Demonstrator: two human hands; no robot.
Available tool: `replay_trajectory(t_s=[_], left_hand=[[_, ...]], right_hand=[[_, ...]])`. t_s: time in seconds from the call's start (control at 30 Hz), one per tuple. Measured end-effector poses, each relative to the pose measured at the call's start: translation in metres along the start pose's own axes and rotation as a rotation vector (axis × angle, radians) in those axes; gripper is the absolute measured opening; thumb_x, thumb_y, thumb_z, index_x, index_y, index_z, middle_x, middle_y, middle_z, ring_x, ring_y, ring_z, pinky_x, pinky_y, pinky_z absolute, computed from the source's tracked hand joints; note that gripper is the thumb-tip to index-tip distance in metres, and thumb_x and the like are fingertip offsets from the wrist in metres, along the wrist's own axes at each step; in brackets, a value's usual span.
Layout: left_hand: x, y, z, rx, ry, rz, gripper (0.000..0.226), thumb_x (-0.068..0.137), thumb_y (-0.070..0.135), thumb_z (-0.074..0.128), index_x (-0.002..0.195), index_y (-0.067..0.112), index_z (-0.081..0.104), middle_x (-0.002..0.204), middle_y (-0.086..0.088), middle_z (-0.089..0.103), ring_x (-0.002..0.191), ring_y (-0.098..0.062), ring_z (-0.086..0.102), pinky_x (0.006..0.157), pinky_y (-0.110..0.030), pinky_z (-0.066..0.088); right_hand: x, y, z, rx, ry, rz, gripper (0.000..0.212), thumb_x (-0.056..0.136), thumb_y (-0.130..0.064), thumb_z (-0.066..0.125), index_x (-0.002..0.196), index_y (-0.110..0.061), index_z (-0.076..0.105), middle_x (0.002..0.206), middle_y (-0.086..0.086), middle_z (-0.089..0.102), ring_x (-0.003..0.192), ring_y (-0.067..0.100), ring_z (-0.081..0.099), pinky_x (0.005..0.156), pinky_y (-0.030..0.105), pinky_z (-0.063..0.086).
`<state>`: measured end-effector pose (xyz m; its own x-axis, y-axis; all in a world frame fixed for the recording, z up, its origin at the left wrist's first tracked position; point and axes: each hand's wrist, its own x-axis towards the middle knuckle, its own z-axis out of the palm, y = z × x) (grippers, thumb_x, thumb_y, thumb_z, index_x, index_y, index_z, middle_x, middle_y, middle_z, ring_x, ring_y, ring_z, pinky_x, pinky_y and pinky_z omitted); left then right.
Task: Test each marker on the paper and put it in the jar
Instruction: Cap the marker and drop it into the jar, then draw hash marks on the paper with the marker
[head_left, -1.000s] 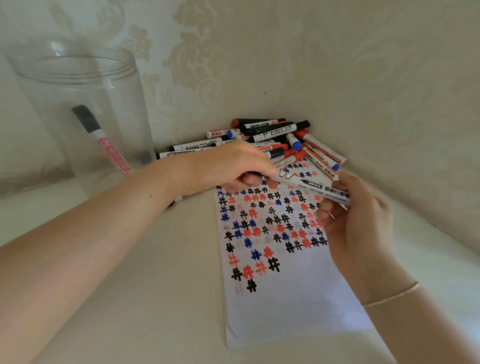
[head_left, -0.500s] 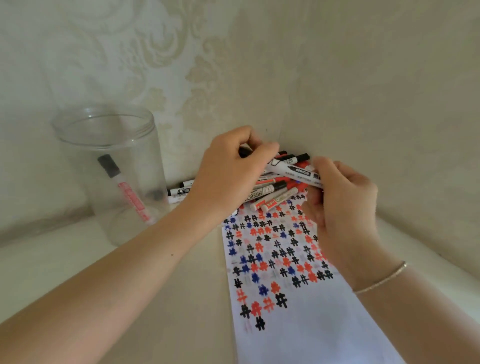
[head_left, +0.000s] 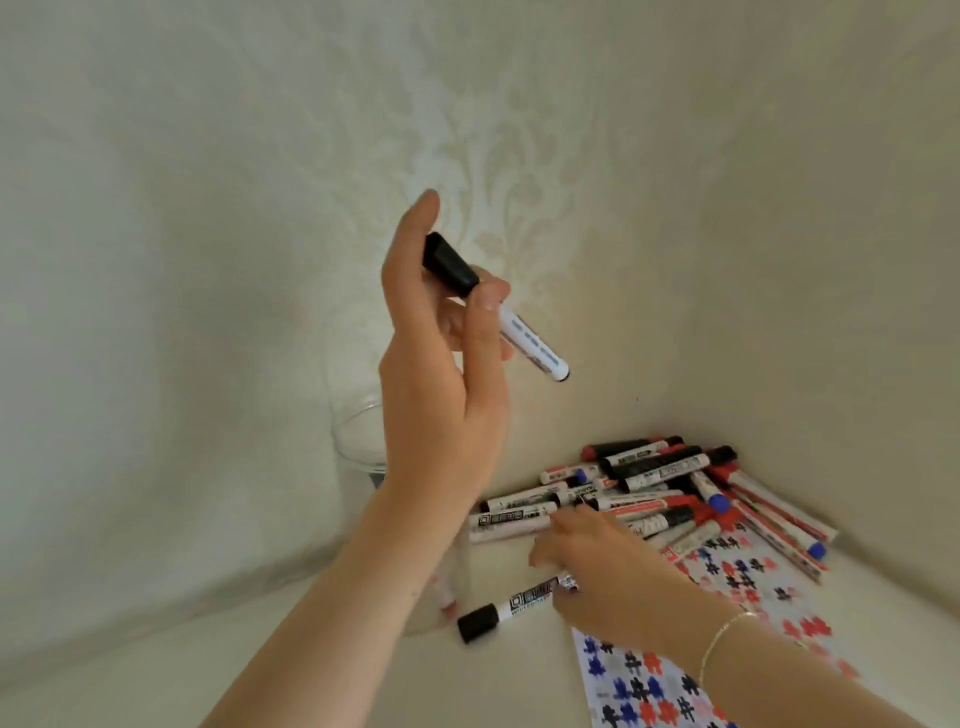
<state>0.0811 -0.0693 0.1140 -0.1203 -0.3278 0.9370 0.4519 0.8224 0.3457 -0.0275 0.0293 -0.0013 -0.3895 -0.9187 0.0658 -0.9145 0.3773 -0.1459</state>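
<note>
Marker in my left hand (head_left: 441, 374): a black-capped marker (head_left: 493, 306) with a white barrel, pinched between thumb and curled fingers, raised high in front of the wall. Its cap points up and left, its tail down and right. My index finger stands straight up beside the cap.

My right hand (head_left: 597, 566) reaches low over the tabletop, fingers curled round the tail end of a second marker (head_left: 511, 608), which also has a black cap. That marker lies almost flat, its cap pointing left, near the foot of the jar.

I see the clear jar (head_left: 358, 441) directly behind and below my left wrist, which hides much of it (only part of the rim and the left wall show clearly). Low inside the glass there is a blurred red and white shape (head_left: 444, 592), probably a marker, but I cannot tell for sure.

A pile of markers (head_left: 660, 488) with black, red and blue caps fills the corner where the two walls meet, just beyond my right hand. The paper (head_left: 737, 603), covered in black, red and blue hash marks, runs from the pile toward the lower right, partly under my right forearm.

Open tabletop (head_left: 234, 665) stretches left of the jar and toward me. The two walls close off the back and the right.
</note>
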Motion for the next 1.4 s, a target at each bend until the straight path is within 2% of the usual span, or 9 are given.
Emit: replay_trajectory(t_s=[0.13, 0.23, 0.3, 0.4, 0.53, 0.67, 1.0, 1.3, 1.4], left_hand=[[0.016, -0.008, -0.020, 0.093, 0.114, 0.025, 0.039, 0.101, 0.011, 0.039, 0.137, 0.019, 0.025, 0.091, 0.007, 0.062, 0.069, -0.012, 0.059, 0.068, -0.029, 0.053], [0.023, -0.013, -0.033, 0.219, 0.148, 0.021, 0.037, 0.101, 0.013, 0.038, 0.135, 0.023, 0.028, 0.076, -0.002, 0.059, 0.064, -0.016, 0.056, 0.061, -0.033, 0.050], [0.026, -0.017, -0.039, 0.364, 0.154, 0.003, 0.036, 0.099, 0.015, 0.039, 0.134, 0.020, 0.035, 0.064, 0.002, 0.055, 0.058, -0.016, 0.055, 0.054, -0.023, 0.043], [0.028, -0.024, -0.043, 0.573, 0.103, -0.008, 0.031, 0.097, 0.018, 0.040, 0.127, 0.013, 0.043, 0.053, 0.009, 0.043, 0.047, -0.014, 0.049, 0.049, -0.019, 0.034], [0.027, -0.034, -0.039, 0.817, -0.266, -0.096, 0.019, 0.098, 0.021, 0.040, 0.115, 0.015, 0.040, 0.054, 0.003, 0.048, 0.043, -0.016, 0.048, 0.043, -0.028, 0.035], [0.018, -0.049, -0.038, 0.869, -0.677, -0.405, 0.008, 0.095, 0.022, 0.041, 0.101, 0.016, 0.043, 0.075, -0.006, 0.059, 0.069, -0.028, 0.057, 0.063, -0.037, 0.047], [0.018, -0.050, -0.042, 0.591, -1.008, -0.822, 0.042, 0.087, 0.031, 0.031, 0.079, 0.011, 0.067, 0.073, -0.001, 0.074, 0.072, -0.027, 0.071, 0.068, -0.041, 0.059], [0.017, -0.045, -0.030, 0.684, -0.888, -0.466, 0.055, 0.098, 0.039, 0.034, 0.069, 0.009, 0.070, 0.070, 0.002, 0.073, 0.038, -0.007, 0.055, 0.057, -0.025, 0.049], [0.015, -0.043, -0.024, 0.705, -0.779, -0.331, 0.059, 0.099, 0.047, 0.033, 0.069, 0.015, 0.072, 0.065, 0.004, 0.070, 0.050, -0.009, 0.062, 0.064, -0.029, 0.052]], right_hand=[[0.010, -0.011, 0.012, -0.289, -0.042, -0.151, 0.030, 0.093, -0.022, 0.046, 0.120, -0.015, 0.054, 0.123, 0.003, 0.048, 0.120, 0.022, 0.036, 0.112, 0.039, 0.021], [0.015, -0.009, -0.005, 0.006, 0.103, -0.114, 0.021, 0.088, -0.023, 0.053, 0.107, -0.027, 0.060, 0.107, -0.009, 0.056, 0.100, 0.012, 0.047, 0.101, 0.028, 0.036], [0.016, -0.006, -0.028, 0.315, 0.067, 0.016, 0.017, 0.082, -0.021, 0.062, 0.088, -0.037, 0.064, 0.088, -0.016, 0.061, 0.078, 0.014, 0.060, 0.076, 0.027, 0.053], [0.013, 0.000, -0.058, 0.586, 0.024, 0.112, 0.018, 0.079, -0.019, 0.071, 0.079, -0.037, 0.071, 0.080, -0.009, 0.068, 0.063, 0.019, 0.060, 0.063, 0.032, 0.054], [0.008, 0.006, -0.079, 0.859, 0.083, 0.134, 0.014, 0.079, -0.013, 0.073, 0.089, -0.023, 0.074, 0.072, 0.000, 0.068, 0.058, 0.012, 0.055, 0.059, 0.021, 0.047], [0.004, 0.009, -0.077, 1.203, 0.118, 0.183, 0.009, 0.084, 0.000, 0.062, 0.092, -0.005, 0.066, 0.069, 0.010, 0.062, 0.052, 0.015, 0.042, 0.051, 0.021, 0.036], [0.008, 0.004, -0.064, 1.732, 0.491, 0.334, 0.014, 0.081, 0.006, 0.063, 0.094, 0.005, 0.067, 0.073, 0.012, 0.067, 0.061, 0.015, 0.063, 0.058, 0.019, 0.055], [0.003, 0.002, -0.070, 1.802, 0.713, 0.436, 0.009, 0.085, -0.008, 0.067, 0.092, -0.002, 0.065, 0.070, 0.005, 0.064, 0.059, 0.010, 0.060, 0.062, 0.023, 0.051], [0.000, 0.001, -0.072, 1.771, 0.782, 0.469, 0.009, 0.089, -0.015, 0.065, 0.090, -0.007, 0.060, 0.072, 0.007, 0.064, 0.059, 0.013, 0.062, 0.063, 0.026, 0.052]])
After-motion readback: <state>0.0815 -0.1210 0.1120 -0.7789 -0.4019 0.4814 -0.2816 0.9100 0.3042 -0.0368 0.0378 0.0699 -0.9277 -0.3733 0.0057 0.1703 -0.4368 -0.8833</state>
